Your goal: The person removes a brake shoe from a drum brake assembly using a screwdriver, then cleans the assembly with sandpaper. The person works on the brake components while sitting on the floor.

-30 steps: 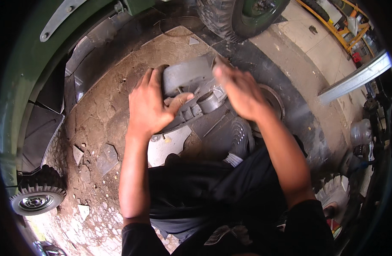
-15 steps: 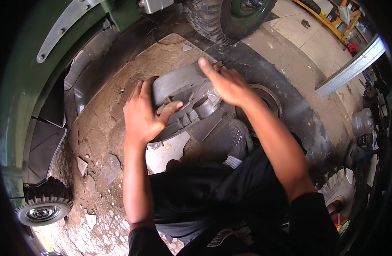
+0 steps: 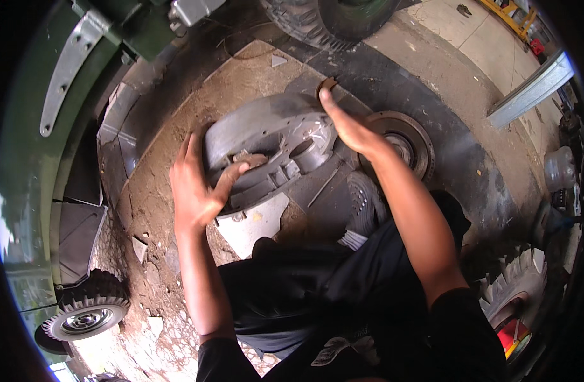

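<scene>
A large grey cast-metal bell housing (image 3: pixel 254 118) stands tilted on the floor before me, its ribbed inside and round bore facing me. My left hand (image 3: pixel 196 184) grips its left end, thumb over the inner edge and fingers round the outside. At the right end, my right hand (image 3: pixel 352 130) holds the rim, thumb pointing up and the other fingers mostly hidden behind. A round brown metal disc, like a flywheel (image 3: pixel 422 143), lies just right of my right wrist. Below the housing a thin metal rod (image 3: pixel 324 186) rests near my shoe (image 3: pixel 366 200).
A green vehicle body (image 3: pixel 25 165) runs along the left, with a big tyre (image 3: pixel 305 22) at the far side. A pale flat piece (image 3: pixel 257 223) lies under the housing's near edge. A metal post (image 3: pixel 527 89) slants in from the right, above a ribbed tyre (image 3: pixel 518 286).
The housing appears further left and larger in view, its inside showing more. Both hands stay on it; my left hand sits further left and the disc at right is more exposed.
</scene>
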The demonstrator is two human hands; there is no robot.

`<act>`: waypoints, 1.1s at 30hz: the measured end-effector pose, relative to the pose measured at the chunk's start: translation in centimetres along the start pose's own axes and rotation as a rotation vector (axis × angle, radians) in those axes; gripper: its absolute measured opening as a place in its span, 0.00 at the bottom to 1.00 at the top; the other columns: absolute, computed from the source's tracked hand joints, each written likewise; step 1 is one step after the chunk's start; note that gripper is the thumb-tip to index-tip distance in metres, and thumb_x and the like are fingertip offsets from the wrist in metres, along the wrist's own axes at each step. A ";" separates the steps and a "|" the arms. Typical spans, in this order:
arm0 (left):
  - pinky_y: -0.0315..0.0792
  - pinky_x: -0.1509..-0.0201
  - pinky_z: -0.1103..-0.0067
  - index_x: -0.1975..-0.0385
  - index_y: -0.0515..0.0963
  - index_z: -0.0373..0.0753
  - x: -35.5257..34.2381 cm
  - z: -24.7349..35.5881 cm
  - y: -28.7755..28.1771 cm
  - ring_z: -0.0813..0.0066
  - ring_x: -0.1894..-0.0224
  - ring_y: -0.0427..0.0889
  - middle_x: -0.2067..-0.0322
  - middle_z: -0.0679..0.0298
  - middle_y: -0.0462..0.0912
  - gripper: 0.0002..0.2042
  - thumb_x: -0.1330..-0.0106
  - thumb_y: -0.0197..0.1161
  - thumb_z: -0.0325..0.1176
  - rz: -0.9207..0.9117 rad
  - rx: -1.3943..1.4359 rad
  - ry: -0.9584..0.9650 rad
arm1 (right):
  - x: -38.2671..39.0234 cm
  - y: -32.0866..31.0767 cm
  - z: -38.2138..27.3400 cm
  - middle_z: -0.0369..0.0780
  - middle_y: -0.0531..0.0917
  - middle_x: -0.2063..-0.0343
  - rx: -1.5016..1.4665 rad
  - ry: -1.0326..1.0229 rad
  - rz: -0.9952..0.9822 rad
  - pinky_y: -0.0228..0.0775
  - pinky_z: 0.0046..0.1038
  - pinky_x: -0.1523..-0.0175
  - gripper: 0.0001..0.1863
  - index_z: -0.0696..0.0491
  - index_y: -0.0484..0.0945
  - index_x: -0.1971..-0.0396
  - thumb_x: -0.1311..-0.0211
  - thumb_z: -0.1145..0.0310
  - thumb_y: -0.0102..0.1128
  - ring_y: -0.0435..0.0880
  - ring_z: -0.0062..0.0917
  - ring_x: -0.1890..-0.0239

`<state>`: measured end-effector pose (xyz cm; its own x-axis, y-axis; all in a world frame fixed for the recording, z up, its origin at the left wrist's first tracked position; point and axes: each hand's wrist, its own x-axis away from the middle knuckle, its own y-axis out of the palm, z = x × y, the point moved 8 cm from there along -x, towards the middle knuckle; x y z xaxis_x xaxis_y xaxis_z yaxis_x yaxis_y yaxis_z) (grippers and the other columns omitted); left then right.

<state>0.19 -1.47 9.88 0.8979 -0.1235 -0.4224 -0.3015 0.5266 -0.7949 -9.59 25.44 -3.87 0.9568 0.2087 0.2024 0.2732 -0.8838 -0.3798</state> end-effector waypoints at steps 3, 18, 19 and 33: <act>0.78 0.38 0.53 0.34 0.76 0.30 1.1 -1.1 0.6 0.36 0.43 0.87 0.48 0.39 0.86 0.44 0.47 0.83 0.53 0.003 0.005 0.020 | -1.1 0.6 3.1 0.60 0.70 0.24 -0.003 -0.006 0.101 0.55 0.42 0.16 0.70 0.60 0.66 0.21 0.36 0.09 0.20 0.64 0.50 0.18; 0.78 0.36 0.54 0.35 0.77 0.27 1.0 -1.0 0.7 0.37 0.42 0.87 0.48 0.38 0.86 0.42 0.44 0.80 0.52 -0.020 0.048 -0.005 | 5.4 0.1 -5.8 0.62 0.86 0.44 0.245 -0.307 0.152 0.73 0.44 0.28 0.71 0.66 0.61 0.21 0.34 0.11 0.12 0.83 0.54 0.33; 0.78 0.36 0.53 0.34 0.77 0.28 0.9 -1.5 0.5 0.36 0.41 0.86 0.47 0.37 0.86 0.42 0.44 0.81 0.51 -0.016 0.033 -0.022 | 4.8 0.2 -4.9 0.62 0.87 0.46 0.148 -0.189 0.039 0.73 0.45 0.28 0.69 0.64 0.62 0.20 0.32 0.12 0.14 0.84 0.54 0.34; 0.78 0.35 0.56 0.32 0.77 0.29 1.0 -1.2 0.5 0.38 0.41 0.87 0.46 0.37 0.86 0.43 0.45 0.82 0.50 0.018 0.035 0.005 | 6.7 -1.2 -6.1 0.51 0.92 0.54 0.246 -0.641 0.261 0.86 0.39 0.41 0.29 0.58 0.84 0.37 0.37 0.66 0.77 0.94 0.43 0.51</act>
<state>0.51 -2.37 8.58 0.8909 -0.1174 -0.4389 -0.3065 0.5576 -0.7714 -4.12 25.32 3.43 0.8437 0.2752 -0.4608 -0.0288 -0.8341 -0.5508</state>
